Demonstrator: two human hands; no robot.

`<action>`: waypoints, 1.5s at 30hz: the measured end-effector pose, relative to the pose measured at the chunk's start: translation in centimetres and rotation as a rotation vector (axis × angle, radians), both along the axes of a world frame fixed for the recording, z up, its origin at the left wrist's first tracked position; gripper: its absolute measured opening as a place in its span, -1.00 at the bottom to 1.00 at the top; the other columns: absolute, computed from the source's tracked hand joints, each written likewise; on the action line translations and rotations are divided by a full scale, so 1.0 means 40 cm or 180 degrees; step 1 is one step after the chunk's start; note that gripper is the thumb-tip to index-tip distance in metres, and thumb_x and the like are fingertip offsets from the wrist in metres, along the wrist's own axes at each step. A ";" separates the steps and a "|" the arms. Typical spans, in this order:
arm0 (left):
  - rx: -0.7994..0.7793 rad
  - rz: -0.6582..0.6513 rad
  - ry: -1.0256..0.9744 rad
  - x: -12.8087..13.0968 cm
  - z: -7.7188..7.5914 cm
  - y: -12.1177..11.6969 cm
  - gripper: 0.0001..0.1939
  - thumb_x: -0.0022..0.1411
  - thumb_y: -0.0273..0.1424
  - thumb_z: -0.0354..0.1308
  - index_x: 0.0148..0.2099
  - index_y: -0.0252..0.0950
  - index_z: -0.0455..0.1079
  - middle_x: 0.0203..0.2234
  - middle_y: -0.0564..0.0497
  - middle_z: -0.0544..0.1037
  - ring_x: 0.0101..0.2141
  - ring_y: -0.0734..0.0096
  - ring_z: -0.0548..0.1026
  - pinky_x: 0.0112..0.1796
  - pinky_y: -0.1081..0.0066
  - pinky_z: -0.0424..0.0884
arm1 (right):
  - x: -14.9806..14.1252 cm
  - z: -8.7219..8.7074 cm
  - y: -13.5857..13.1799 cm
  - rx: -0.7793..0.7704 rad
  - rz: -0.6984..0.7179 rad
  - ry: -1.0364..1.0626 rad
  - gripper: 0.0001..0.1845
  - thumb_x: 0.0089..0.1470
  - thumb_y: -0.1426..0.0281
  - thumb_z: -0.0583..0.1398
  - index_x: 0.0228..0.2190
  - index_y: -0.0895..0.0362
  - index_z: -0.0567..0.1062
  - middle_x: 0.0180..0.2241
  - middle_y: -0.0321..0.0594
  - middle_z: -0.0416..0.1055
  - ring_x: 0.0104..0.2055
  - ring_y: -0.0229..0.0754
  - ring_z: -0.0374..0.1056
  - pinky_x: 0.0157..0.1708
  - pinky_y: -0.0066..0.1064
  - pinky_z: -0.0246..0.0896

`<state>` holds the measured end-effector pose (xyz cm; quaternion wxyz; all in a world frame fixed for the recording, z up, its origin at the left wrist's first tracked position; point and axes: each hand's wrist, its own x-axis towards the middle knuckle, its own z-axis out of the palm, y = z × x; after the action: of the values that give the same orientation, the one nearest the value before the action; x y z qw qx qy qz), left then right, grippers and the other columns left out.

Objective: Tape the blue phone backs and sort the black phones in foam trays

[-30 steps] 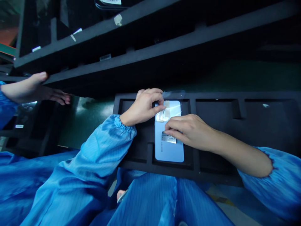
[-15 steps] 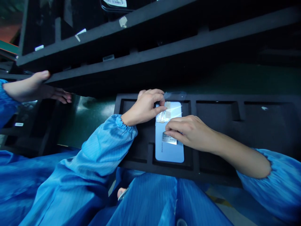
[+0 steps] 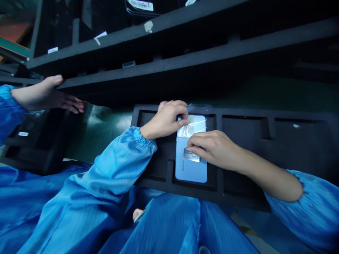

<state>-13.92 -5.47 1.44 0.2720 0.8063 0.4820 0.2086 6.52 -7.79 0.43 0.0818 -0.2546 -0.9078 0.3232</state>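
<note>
A light-blue phone (image 3: 190,173) lies back up in a compartment of a black foam tray (image 3: 152,184). My left hand (image 3: 169,119) is closed at the phone's top end, with thumb and fingers on a clear plastic film (image 3: 201,109) that reaches past the phone's upper edge. Lower down, my right hand (image 3: 213,146) pinches at a silvery printed label (image 3: 194,157) on the phone's back. Its fingertips cover the label's upper part, so I cannot tell how far the label is stuck down. The camera area is partly under shiny film.
Stacked black trays (image 3: 169,60) overhang the far side, with labelled dark devices in the upper one. At the left, a co-worker's hand (image 3: 53,93) touches the stack's lower edge. Green work surface (image 3: 106,130) shows beside my tray.
The view has shifted slightly, so the stacked trays and the co-worker's hand appear a little farther right. Both my hands keep nearly the same grip and place on the phone.
</note>
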 end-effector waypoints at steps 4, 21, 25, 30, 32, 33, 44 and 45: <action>0.0033 0.0029 0.0007 0.002 -0.001 0.001 -0.91 0.12 -0.42 0.24 -0.37 -0.32 0.40 -0.23 -0.03 0.47 -0.06 0.23 0.39 -0.06 0.23 0.23 | -0.002 0.002 0.002 -0.0033 -0.0007 0.0033 -0.83 0.22 0.40 0.12 -0.39 0.17 0.44 -0.43 -0.32 0.36 -0.43 -0.33 0.22 -0.43 -0.49 -0.02; 0.0014 0.0074 0.0076 0.004 0.003 0.002 -0.90 0.11 -0.42 0.26 -0.37 -0.34 0.41 -0.20 -0.05 0.46 -0.07 0.21 0.39 -0.05 0.22 0.21 | -0.001 0.001 0.003 -0.0030 0.0039 -0.0005 -0.86 0.21 0.41 0.14 -0.38 0.17 0.45 -0.41 -0.34 0.36 -0.41 -0.34 0.23 -0.42 -0.49 -0.01; 0.0031 0.0072 0.0074 0.003 0.002 0.002 -0.89 0.11 -0.41 0.26 -0.36 -0.33 0.40 -0.20 -0.03 0.47 -0.07 0.21 0.39 -0.05 0.22 0.20 | -0.002 -0.001 0.002 -0.0001 0.0012 0.0013 -0.86 0.21 0.41 0.15 -0.39 0.17 0.45 -0.42 -0.34 0.36 -0.42 -0.34 0.23 -0.43 -0.50 -0.02; -0.0012 0.0108 0.0134 0.004 0.004 0.001 -0.89 0.11 -0.42 0.26 -0.36 -0.33 0.40 -0.18 -0.03 0.47 -0.05 0.19 0.39 -0.04 0.18 0.17 | -0.003 0.000 0.002 -0.0017 0.0000 -0.0023 -0.87 0.20 0.42 0.16 -0.40 0.17 0.44 -0.42 -0.36 0.36 -0.42 -0.34 0.22 -0.43 -0.50 -0.02; -0.0022 0.0131 0.0167 0.004 0.003 0.002 -0.89 0.10 -0.42 0.27 -0.35 -0.33 0.41 -0.16 -0.03 0.47 -0.04 0.18 0.38 -0.02 0.16 0.15 | -0.003 0.000 0.001 -0.0045 0.0002 -0.0029 -0.86 0.20 0.41 0.16 -0.39 0.17 0.44 -0.41 -0.35 0.36 -0.42 -0.34 0.22 -0.43 -0.50 -0.01; -0.0026 0.0133 0.0171 0.005 0.003 0.002 -0.89 0.10 -0.42 0.27 -0.35 -0.33 0.41 -0.16 -0.03 0.47 -0.04 0.18 0.38 -0.02 0.16 0.14 | -0.002 0.000 0.001 -0.0054 0.0006 -0.0029 -0.86 0.21 0.41 0.15 -0.39 0.17 0.44 -0.41 -0.35 0.36 -0.42 -0.34 0.22 -0.42 -0.50 -0.01; -0.0060 0.0145 0.0123 0.005 0.003 0.000 -0.90 0.10 -0.42 0.27 -0.36 -0.32 0.40 -0.19 0.00 0.48 -0.03 0.18 0.37 -0.03 0.16 0.11 | -0.003 0.002 0.004 -0.0044 0.0045 -0.0115 -0.88 0.20 0.42 0.16 -0.38 0.18 0.45 -0.40 -0.35 0.36 -0.41 -0.34 0.23 -0.42 -0.50 0.02; -0.0064 0.0150 0.0129 0.005 0.003 0.000 -0.90 0.10 -0.43 0.27 -0.36 -0.32 0.40 -0.18 0.00 0.48 -0.03 0.18 0.37 -0.03 0.16 0.11 | -0.003 0.003 0.004 -0.0036 0.0049 -0.0112 -0.88 0.20 0.42 0.16 -0.38 0.18 0.44 -0.40 -0.35 0.36 -0.41 -0.34 0.23 -0.42 -0.51 0.02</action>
<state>-13.70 -5.45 1.56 0.2652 0.7961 0.5083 0.1937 6.40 -7.64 0.55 0.0620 -0.2537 -0.9092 0.3244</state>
